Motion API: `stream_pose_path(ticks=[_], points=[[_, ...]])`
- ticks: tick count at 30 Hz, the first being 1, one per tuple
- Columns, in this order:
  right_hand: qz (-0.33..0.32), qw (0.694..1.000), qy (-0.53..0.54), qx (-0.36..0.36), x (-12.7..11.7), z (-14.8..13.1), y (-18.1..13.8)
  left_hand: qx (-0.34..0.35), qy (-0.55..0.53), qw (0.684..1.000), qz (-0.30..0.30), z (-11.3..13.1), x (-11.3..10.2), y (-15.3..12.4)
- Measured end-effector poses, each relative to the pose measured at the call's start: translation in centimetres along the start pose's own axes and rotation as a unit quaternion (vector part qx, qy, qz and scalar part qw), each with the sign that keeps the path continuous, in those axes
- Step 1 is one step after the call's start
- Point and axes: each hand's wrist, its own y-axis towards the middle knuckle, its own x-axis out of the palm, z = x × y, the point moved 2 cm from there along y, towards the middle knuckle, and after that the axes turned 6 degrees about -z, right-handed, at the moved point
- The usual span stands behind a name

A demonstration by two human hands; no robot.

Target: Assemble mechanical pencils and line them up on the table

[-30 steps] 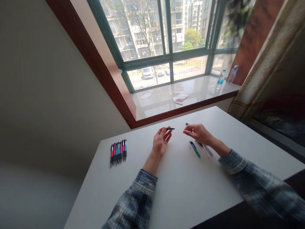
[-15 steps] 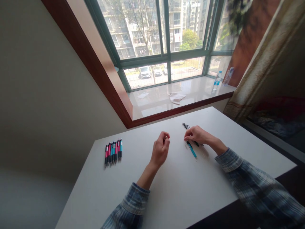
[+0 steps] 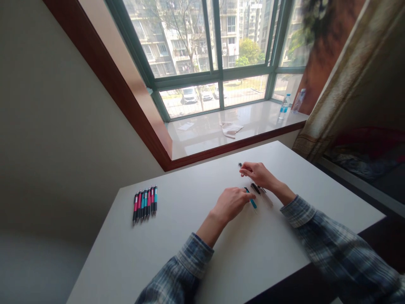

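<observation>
Nearest to you, both forearms in plaid sleeves (image 3: pixel 177 276) reach out over the white table (image 3: pixel 190 240). Your left hand (image 3: pixel 232 202) lies palm down just right of the table's middle, its fingers curled and drawn together, the fingertips (image 3: pixel 249 195) resting on the teal pen (image 3: pixel 253 203). This pen lies flat on the table, slanting away from you and to the left. Whether the fingers close around the barrel or only press on it cannot be told at this size. Just beyond the teal pen and close beside it lie a few dark pen pieces (image 3: pixel 255 188), partly under your right wrist. Your right hand (image 3: pixel 257 174) sits a little farther off, near the left hand but not touching it. Its thumb and forefinger are pressed together on a small dark part (image 3: pixel 240 164), held at the table surface. Well apart to your left, a row of pens (image 3: pixel 144 204), pink and teal with black grips, lies side by side with the barrels touching. Past the table's far edge runs the glossy window sill (image 3: pixel 205 141), bearing a crumpled white cloth (image 3: pixel 230 128), a flat slip of paper (image 3: pixel 185 126) and, at the right end, a clear bottle (image 3: pixel 284 106). A curtain (image 3: pixel 335 84) hangs to the right.
</observation>
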Motion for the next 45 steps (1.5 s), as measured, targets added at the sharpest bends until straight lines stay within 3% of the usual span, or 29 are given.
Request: stream_pose_path(ticks=[6, 10, 12, 15, 19, 22, 27, 35, 45], points=[[0.025, 0.997, 0.071, -0.001, 0.3, -0.3, 0.1, -0.007, -0.015, 0.999, 0.031, -0.1, 0.5, -0.1], [0.05, 0.987, 0.154, 0.009, 0.4, -0.3, 0.3, -0.02, -0.122, 0.986, 0.111, -0.3, -0.9, -1.2], [0.061, 0.981, 0.187, 0.011, 0.4, -0.2, 0.4, -0.067, -0.234, 0.951, 0.191, -0.9, -2.0, -2.3], [0.049, 0.979, 0.199, 0.009, 0.6, -0.4, 0.3, -0.167, -0.379, 0.866, 0.28, -2.5, -2.7, -4.5], [0.018, 0.987, 0.158, 0.013, 1.2, -0.7, 0.1, -0.233, -0.496, 0.787, 0.285, -4.2, -1.1, -6.9], [0.014, 0.993, 0.118, 0.018, 1.6, -0.7, -0.1, -0.254, -0.533, 0.755, 0.286, -4.6, 0.4, -7.8], [0.013, 0.991, 0.128, 0.023, 2.4, -0.6, -0.2, -0.264, -0.511, 0.755, 0.316, -4.0, 1.2, -8.0], [0.028, 0.974, 0.224, -0.005, 3.1, -1.4, -0.4, -0.248, -0.536, 0.759, 0.274, -3.2, 1.8, -7.9], [-0.006, 0.95, 0.311, -0.019, 4.5, -2.6, -0.7, -0.243, -0.527, 0.777, 0.245, -3.0, 2.3, -7.8]])
